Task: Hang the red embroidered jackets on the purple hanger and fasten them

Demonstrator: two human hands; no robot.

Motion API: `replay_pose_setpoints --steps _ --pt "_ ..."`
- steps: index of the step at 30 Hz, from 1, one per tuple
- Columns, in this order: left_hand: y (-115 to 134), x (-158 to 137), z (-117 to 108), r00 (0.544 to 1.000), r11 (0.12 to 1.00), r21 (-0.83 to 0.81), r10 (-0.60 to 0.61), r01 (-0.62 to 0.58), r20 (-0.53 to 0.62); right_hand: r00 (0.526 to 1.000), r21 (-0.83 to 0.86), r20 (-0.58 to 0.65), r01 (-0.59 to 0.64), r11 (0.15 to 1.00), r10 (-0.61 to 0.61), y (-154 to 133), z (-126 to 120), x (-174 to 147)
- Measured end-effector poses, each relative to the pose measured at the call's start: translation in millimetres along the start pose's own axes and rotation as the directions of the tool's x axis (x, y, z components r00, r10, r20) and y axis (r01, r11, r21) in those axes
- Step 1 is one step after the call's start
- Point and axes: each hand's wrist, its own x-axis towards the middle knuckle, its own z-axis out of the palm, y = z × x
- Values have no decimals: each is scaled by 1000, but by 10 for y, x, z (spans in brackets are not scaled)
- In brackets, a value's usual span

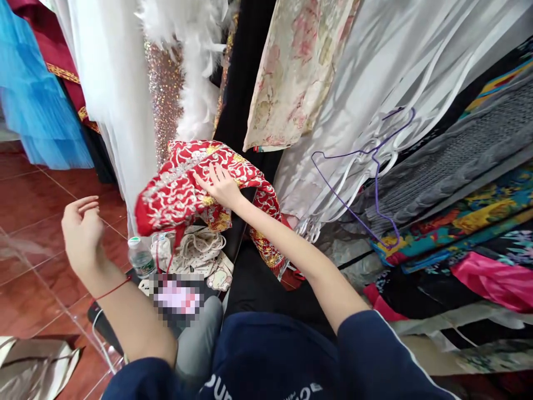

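Note:
A red embroidered garment [179,186] with silver-white scrollwork and gold patches lies folded in front of me, with one part hanging down toward my lap. My right hand [222,186] rests flat on top of it, fingers spread. Off to the side, my left hand [83,236] is raised in the air with loosely bent fingers, apart from the garment and with nothing visible in it. Thin red cords dangle from the garment's near edge.
Below the garment are a clear bottle [141,258], a cream drawstring bag [200,247] and a pixelated phone-like screen [179,300]. Hanging clothes line the far side and right. A purple wire hanger [377,166] hangs by white hangers [385,158]. Beige cloth [35,366] lies on the red-tiled floor.

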Motion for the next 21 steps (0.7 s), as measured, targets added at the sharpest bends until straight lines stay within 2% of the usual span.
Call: replay_pose_setpoints --steps 2,6,11,14,18,21 --pt "118 -90 2 1000 999 -29 -23 23 6 999 66 21 26 998 -27 -4 185 -114" --pt "286 -211 75 987 999 -11 -32 34 158 998 175 51 27 984 -36 35 323 -136" --pt "373 -299 140 966 997 77 11 -32 258 991 132 123 38 991 -54 -20 174 33" --pt "570 -480 185 943 994 -29 105 -102 315 981 91 190 24 996 -41 -65 -6 138" --pt "944 -807 274 917 934 -265 308 -241 255 982 106 171 -96 990 77 -16 -239 249" --pt "1149 -973 381 904 888 -325 393 -326 166 987 184 37 -159 970 155 130 -352 281"
